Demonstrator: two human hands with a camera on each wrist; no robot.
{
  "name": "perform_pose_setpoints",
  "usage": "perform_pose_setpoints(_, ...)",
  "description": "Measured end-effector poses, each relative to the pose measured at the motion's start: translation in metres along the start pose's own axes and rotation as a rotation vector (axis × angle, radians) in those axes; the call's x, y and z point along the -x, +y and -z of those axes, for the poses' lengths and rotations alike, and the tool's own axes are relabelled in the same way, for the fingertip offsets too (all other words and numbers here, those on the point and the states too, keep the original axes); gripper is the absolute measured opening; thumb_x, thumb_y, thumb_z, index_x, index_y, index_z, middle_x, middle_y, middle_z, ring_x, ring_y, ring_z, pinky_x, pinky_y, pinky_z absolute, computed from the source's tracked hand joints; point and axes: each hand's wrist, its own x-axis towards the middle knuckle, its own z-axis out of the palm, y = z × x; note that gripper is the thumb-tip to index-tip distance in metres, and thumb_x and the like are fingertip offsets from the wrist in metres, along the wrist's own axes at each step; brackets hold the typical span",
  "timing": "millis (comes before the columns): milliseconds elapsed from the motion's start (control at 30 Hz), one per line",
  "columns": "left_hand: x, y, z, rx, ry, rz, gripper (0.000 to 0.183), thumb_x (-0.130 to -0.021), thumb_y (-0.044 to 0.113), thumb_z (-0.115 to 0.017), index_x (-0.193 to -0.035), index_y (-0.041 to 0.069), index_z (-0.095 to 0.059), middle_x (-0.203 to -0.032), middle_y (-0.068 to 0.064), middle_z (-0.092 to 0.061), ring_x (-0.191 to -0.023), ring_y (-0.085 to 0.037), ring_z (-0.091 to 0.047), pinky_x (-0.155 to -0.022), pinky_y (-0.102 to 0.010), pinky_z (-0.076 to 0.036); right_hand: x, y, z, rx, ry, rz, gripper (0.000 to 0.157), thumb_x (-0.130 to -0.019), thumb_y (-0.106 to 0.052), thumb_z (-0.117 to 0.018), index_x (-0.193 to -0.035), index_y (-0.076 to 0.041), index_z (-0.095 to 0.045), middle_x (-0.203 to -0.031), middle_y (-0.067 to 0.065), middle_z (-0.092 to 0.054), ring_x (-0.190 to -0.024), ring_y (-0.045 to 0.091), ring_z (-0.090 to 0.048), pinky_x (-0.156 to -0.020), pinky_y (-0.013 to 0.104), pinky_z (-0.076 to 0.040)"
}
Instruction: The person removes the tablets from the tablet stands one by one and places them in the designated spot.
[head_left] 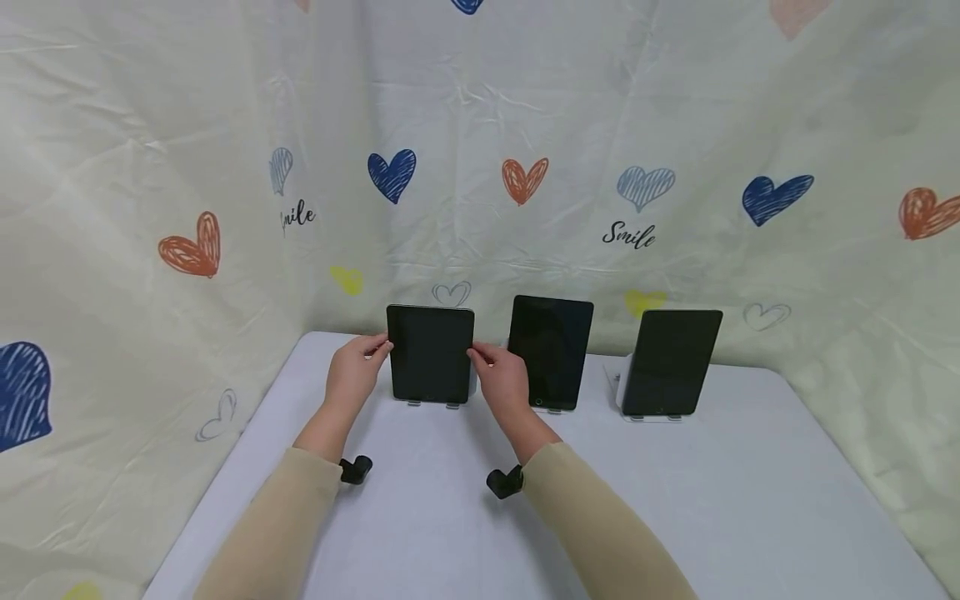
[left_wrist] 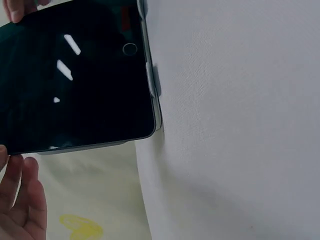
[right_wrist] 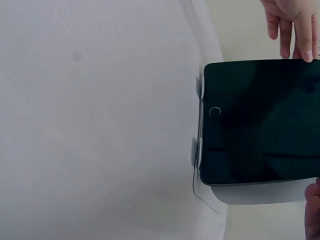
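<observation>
A black-screened tablet (head_left: 431, 354) leans upright on a stand (right_wrist: 260, 194) at the back left of the table. My left hand (head_left: 352, 372) pinches its left edge between thumb and fingers. On the opposite edge, my right hand (head_left: 502, 379) does the same. The tablet's lower edge sits in the stand's small front hooks, and its round home button shows in both wrist views. Most of the stand is hidden behind the tablet.
Right of my right hand, a second tablet (head_left: 551, 354) leans on a stand. A third tablet (head_left: 672, 362) stands farther right on a white stand (head_left: 622, 383). Behind the white table (head_left: 420, 517) hangs a pale curtain (head_left: 465, 100) with printed hearts.
</observation>
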Motion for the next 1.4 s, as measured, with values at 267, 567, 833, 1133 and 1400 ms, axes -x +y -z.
perform_pose_setpoints(267,0.008,0.007,0.002,0.09,0.027,0.011,0.032,-0.098,0.023,-0.065,-0.127,0.008,-0.069,-0.115,-0.012,-0.071,-0.1,-0.026,-0.069,-0.083,-0.042,-0.054,0.006,-0.002,0.001,-0.077,0.013,-0.029,0.028,-0.096,-0.028,-0.067,-0.121,-0.017,-0.074,-0.109,0.0,-0.073,-0.091,0.014,-0.068,-0.077,0.031,-0.057)
perform_pose_setpoints(567,0.016,0.012,0.007,0.173,0.023,0.091,0.033,-0.097,0.027,-0.066,-0.128,0.014,-0.069,-0.112,-0.008,-0.073,-0.097,-0.023,-0.069,-0.083,-0.04,-0.052,0.012,-0.005,0.004,-0.251,-0.027,-0.129,0.03,-0.096,-0.026,-0.068,-0.124,-0.017,-0.072,-0.111,0.002,-0.072,-0.095,0.028,-0.068,-0.073,0.03,-0.057)
perform_pose_setpoints(833,0.03,0.017,0.015,0.167,-0.026,0.14,0.037,-0.098,0.027,-0.064,-0.135,0.021,-0.064,-0.107,-0.007,-0.071,-0.097,-0.023,-0.066,-0.069,-0.031,-0.047,0.022,-0.009,0.008,-0.313,-0.063,-0.202,0.033,-0.097,-0.022,-0.066,-0.13,-0.023,-0.068,-0.108,0.002,-0.072,-0.098,0.037,-0.065,-0.071,0.029,-0.056)
perform_pose_setpoints(1133,0.048,0.023,0.02,0.161,-0.055,0.126,0.042,-0.099,0.024,-0.064,-0.14,0.027,-0.058,-0.102,-0.006,-0.068,-0.093,-0.022,-0.066,-0.067,-0.032,-0.046,0.035,-0.009,0.013,-0.32,-0.079,-0.251,0.038,-0.095,-0.02,-0.068,-0.132,-0.029,-0.066,-0.098,0.004,-0.07,-0.091,0.036,-0.067,-0.069,0.03,-0.056)
perform_pose_setpoints(1400,0.06,0.021,0.022,0.157,-0.093,0.134,0.044,-0.098,0.022,-0.065,-0.141,0.023,-0.058,-0.1,-0.006,-0.069,-0.09,-0.024,-0.066,-0.062,-0.029,-0.044,0.048,-0.012,0.02,-0.316,-0.129,-0.25,0.042,-0.095,-0.018,-0.069,-0.136,-0.027,-0.063,-0.099,0.005,-0.071,-0.089,0.038,-0.067,-0.067,0.031,-0.057)
